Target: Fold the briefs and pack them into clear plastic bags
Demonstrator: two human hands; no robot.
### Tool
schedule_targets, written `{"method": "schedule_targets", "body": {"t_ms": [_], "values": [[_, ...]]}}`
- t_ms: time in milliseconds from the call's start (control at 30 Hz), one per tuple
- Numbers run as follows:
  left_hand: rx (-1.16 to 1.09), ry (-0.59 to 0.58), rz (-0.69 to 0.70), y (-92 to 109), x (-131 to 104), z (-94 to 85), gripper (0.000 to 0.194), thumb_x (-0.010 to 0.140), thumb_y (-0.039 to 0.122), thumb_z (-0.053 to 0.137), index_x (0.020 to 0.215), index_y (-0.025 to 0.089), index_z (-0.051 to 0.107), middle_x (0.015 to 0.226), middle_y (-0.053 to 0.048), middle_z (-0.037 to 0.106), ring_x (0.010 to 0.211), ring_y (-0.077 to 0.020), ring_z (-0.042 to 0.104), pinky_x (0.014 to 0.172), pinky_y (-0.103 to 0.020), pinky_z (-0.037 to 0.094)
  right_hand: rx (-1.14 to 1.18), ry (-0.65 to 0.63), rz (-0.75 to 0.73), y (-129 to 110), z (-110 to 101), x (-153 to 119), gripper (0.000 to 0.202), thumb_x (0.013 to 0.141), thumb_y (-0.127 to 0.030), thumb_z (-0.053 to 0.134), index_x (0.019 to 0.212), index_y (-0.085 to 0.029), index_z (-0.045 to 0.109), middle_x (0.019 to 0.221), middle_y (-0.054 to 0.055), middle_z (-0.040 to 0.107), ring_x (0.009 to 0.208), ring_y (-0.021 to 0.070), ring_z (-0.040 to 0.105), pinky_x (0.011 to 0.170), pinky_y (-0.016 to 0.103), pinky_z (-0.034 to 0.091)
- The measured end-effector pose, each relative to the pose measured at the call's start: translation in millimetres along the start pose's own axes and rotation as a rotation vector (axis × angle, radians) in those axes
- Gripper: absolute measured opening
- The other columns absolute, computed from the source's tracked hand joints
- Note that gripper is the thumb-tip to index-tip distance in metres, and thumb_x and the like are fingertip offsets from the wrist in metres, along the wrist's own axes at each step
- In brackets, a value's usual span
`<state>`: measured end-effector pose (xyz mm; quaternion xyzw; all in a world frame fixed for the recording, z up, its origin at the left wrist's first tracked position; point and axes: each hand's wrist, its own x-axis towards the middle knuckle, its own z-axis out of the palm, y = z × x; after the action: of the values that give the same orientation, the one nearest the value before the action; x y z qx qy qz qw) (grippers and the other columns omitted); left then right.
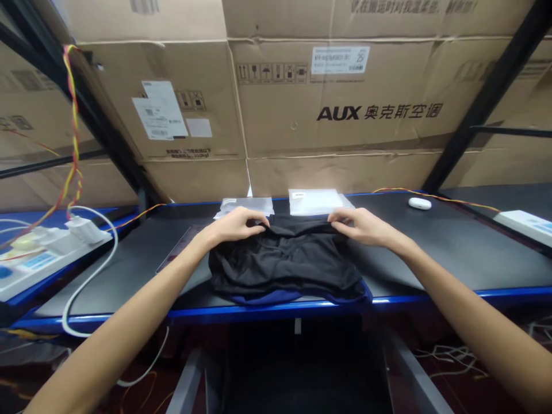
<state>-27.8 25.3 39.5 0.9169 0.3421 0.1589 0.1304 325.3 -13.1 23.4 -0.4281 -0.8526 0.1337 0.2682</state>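
Note:
A black garment with dark blue fabric along its near edge (284,264) lies crumpled on the black tabletop, its front hanging just at the table's blue rim. My left hand (241,224) pinches the far left part of its upper edge between thumb and fingers. At the far right of the same edge, my right hand (356,224) pinches the cloth too. Between the hands the edge is stretched roughly straight. The exact kind of garment cannot be made out. Behind it lie a clear plastic packet (248,205) and a white packet (317,201).
Cardboard boxes (280,126) form a wall behind the table. A white earbud case (420,203) sits at the back right. Power strips stand at the left (47,253) and right (524,224). A white cable (106,264) loops over the left front edge. A dark flat rectangle (179,247) lies left.

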Motion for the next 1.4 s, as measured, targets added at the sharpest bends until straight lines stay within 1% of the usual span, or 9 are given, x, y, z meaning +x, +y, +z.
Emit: {"method": "schedule_targets", "body": {"t_ms": [233,367,533,733,867,967,1133,1267,1400], "values": [[-0.060,0.226,-0.172,-6,20,2.8,0.035,0.089,0.038,0.050,0.116,0.019,0.062,0.080,0.000,0.070,0.074,-0.0169,0.066,0.077,-0.028,0.051,0.013,0.069,0.030,13,-8,23,0.025,0.089,-0.036,0.047,0.096,-0.020,0.064,0.075,0.001,0.066,0.068,0.0178,0.058,0.064,0.029,0.045],[0.110,0.173,-0.256,-12,35,11.3,0.029,0.089,0.030,0.048,0.112,0.020,0.064,0.073,0.000,0.071,0.068,-0.0177,0.065,0.072,-0.028,0.049,-0.074,0.003,0.131,34,-1,38,0.022,0.089,-0.031,0.046,0.101,-0.019,0.060,0.070,0.001,0.065,0.062,0.0177,0.057,0.061,0.029,0.045],[0.256,0.075,-0.232,-13,38,30.3,0.027,0.091,0.033,0.048,0.093,0.022,0.073,0.088,-0.006,0.076,0.080,-0.0237,0.069,0.073,-0.030,0.048,-0.238,-0.085,0.193,45,13,37,0.019,0.090,-0.029,0.049,0.096,-0.018,0.063,0.077,0.007,0.070,0.067,0.0217,0.062,0.067,0.033,0.048],[0.270,0.032,-0.154,-16,32,37.2,0.032,0.095,0.036,0.046,0.104,0.023,0.074,0.101,-0.006,0.076,0.091,-0.0242,0.070,0.080,-0.031,0.050,-0.377,-0.110,0.204,44,14,29,0.023,0.093,-0.038,0.052,0.093,-0.021,0.068,0.086,0.009,0.072,0.074,0.0242,0.065,0.068,0.034,0.048],[0.318,0.143,-0.090,-7,28,30.3,0.038,0.095,0.042,0.048,0.115,0.019,0.071,0.114,-0.010,0.071,0.104,-0.0250,0.066,0.094,-0.035,0.049,-0.421,0.022,0.169,40,13,26,0.031,0.094,-0.045,0.051,0.098,-0.022,0.070,0.100,0.011,0.071,0.088,0.0267,0.065,0.077,0.037,0.051],[0.299,0.108,0.015,8,20,24.9,0.047,0.095,0.053,0.049,0.124,0.021,0.067,0.136,-0.010,0.060,0.126,-0.0250,0.055,0.112,-0.039,0.037,-0.319,0.104,0.010,26,16,24,0.032,0.095,-0.046,0.050,0.104,-0.023,0.071,0.109,0.011,0.070,0.102,0.0272,0.063,0.089,0.041,0.050],[0.261,-0.126,0.001,27,0,26.9,0.062,0.094,0.066,0.042,0.146,0.034,0.046,0.158,-0.006,0.037,0.149,-0.0298,0.026,0.121,-0.058,0.003,-0.076,-0.150,-0.137,-11,26,15,0.054,0.096,-0.059,0.046,0.136,-0.025,0.059,0.143,0.009,0.056,0.134,0.0284,0.048,0.115,0.046,0.035],[0.217,-0.217,-0.080,26,-11,35.0,0.069,0.093,0.069,0.040,0.154,0.038,0.029,0.164,-0.006,0.022,0.151,-0.0332,0.017,0.119,-0.062,0.001,-0.071,-0.360,-0.071,-22,37,8,0.074,0.090,-0.069,0.051,0.153,-0.034,0.036,0.163,0.005,0.027,0.151,0.0341,0.016,0.121,0.058,0.013],[0.208,-0.245,-0.125,22,-14,40.5,0.073,0.091,0.072,0.041,0.155,0.041,0.023,0.165,-0.005,0.015,0.152,-0.0355,0.014,0.118,-0.065,0.003,-0.126,-0.435,-0.063,-18,43,6,0.081,0.086,-0.074,0.051,0.155,-0.035,0.029,0.164,0.005,0.019,0.151,0.0359,0.009,0.120,0.062,0.004]]}}
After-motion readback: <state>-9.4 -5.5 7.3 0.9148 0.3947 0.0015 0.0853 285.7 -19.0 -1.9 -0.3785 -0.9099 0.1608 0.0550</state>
